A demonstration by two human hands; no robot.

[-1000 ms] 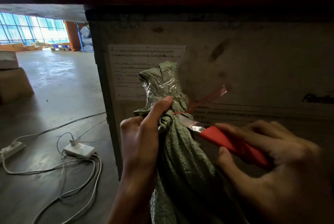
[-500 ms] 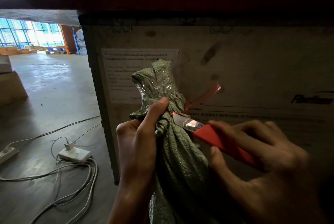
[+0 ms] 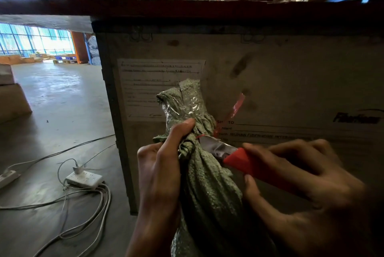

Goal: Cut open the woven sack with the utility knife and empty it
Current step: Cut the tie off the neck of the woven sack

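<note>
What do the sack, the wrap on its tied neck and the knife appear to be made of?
Sack: dull green woven plastic, likely polypropylene, with a visible weave grid. Wrap: clear glossy film or tape, crinkled with glints. Utility knife: smooth red body, probably plastic, and a shiny bare metal blade.

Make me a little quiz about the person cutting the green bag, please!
1. True or false: the left hand grips the woven sack just at its tied neck.
2. Which hand holds the utility knife?
A. left
B. right
C. both
3. Fill in: the knife's blade touches the thin ____ tie around the sack's neck.

Key
1. True.
2. B: the right hand wraps the red handle.
3. Red. The sack is not yet open.
</note>
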